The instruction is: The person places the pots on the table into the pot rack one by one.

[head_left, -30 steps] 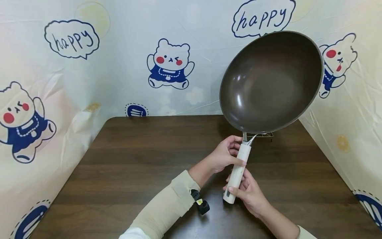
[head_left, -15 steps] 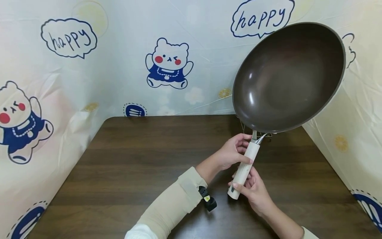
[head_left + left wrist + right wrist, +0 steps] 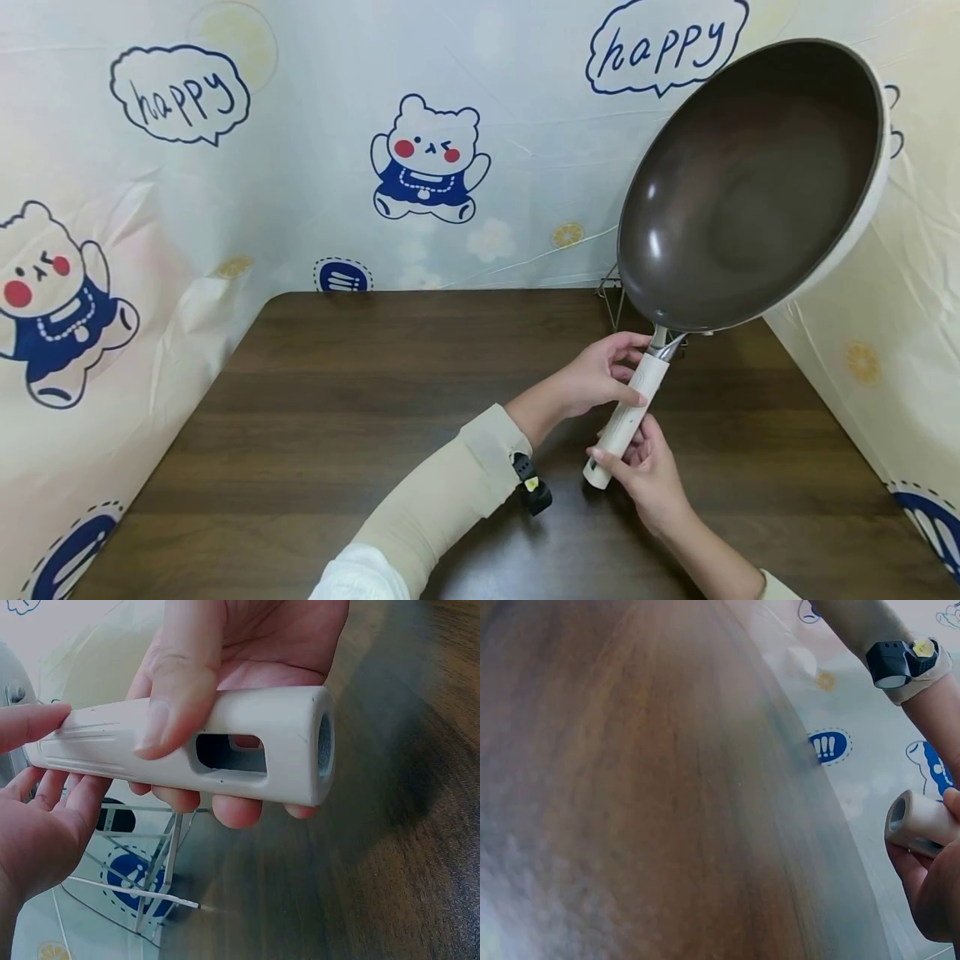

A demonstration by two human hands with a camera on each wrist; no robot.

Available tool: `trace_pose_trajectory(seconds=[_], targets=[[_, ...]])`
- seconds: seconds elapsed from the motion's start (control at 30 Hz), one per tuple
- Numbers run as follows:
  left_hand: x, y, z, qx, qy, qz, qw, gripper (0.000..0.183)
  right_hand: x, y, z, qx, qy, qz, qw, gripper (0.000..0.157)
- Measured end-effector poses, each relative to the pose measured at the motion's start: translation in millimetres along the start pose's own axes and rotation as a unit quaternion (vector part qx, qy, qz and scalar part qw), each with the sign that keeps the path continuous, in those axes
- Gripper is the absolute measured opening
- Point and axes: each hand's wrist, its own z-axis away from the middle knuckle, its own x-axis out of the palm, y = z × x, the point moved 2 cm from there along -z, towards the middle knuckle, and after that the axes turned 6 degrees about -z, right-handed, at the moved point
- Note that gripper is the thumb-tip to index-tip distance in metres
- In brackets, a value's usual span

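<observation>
A wok-shaped frying pan [image 3: 750, 192], dark brown inside and white outside, is held up tilted at the right of the head view, its inside facing me. Its white handle [image 3: 628, 421] slants down to the left. My left hand [image 3: 606, 375] holds the handle near the metal neck. Lower down, my right hand [image 3: 651, 479] grips it close to the end, thumb on top. In the left wrist view, the right thumb lies across the handle [image 3: 289, 712] beside an oblong hanging slot. The right wrist view catches only the handle's hollow end [image 3: 922, 820].
Behind the pan, a wire rack [image 3: 613, 293] stands at the back of the brown wooden table [image 3: 360, 417], partly hidden. A cloth [image 3: 525, 125] printed with bears hangs behind and along both sides. A small black camera [image 3: 534, 492] is strapped to my left wrist.
Both hands have carried the pan to the right and slightly upward. It has turned a little, so more of its white outer side shows, and more of the rack is uncovered.
</observation>
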Motion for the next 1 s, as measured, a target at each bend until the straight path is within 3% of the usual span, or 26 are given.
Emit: trace_pose_trajectory(seconds=[0.23,0.43,0.7,1.0], targets=[[4.7,0.0,-4.4,-0.013,-0.001,0.009,0.9999,0.076,-0.2,-2,-1,0.002,0.043,0.032,0.999,0.059],[7.6,-3.3,-8.3,-0.019,-0.006,0.025,0.9995,0.076,-2.0,-2,-1,0.021,0.065,0.058,0.996,0.064],[7.6,-10.3,-8.5,-0.022,-0.016,0.068,0.9973,0.071,-3.2,2,-1,0.044,0.086,0.09,0.991,0.064],[5.9,-21.0,-9.9,-0.041,-0.011,0.081,0.9958,0.073,-0.7,5,-1,0.079,0.088,0.093,0.989,0.065]])
